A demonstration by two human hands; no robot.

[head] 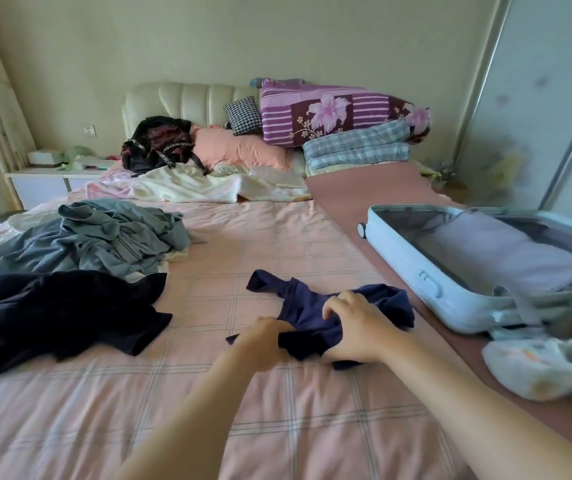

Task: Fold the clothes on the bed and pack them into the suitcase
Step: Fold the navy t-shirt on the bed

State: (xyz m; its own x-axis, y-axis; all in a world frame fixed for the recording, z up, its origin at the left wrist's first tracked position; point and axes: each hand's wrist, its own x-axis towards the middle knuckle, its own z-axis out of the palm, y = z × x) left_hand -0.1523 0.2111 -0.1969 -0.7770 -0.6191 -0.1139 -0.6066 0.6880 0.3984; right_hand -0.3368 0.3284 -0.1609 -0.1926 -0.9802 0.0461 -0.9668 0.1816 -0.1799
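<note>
A small navy garment [315,306] lies crumpled on the pink checked bed sheet [277,244] in front of me. My left hand [265,341] grips its near left edge. My right hand [357,327] holds the bunched cloth on its right side, fingers curled into the fabric. An open pale blue suitcase [412,268] lies on the bed's right side with a folded lilac item [506,251] inside. To the left lie a dark navy garment [59,310] and a heap of grey-blue clothes [104,237].
A white patterned garment [547,365] lies near the suitcase's front corner. Pillows, a purple floral quilt [336,112], a checked blanket and a black bag [160,140] crowd the headboard end. A white nightstand [52,181] stands at the far left, a wardrobe door at the right.
</note>
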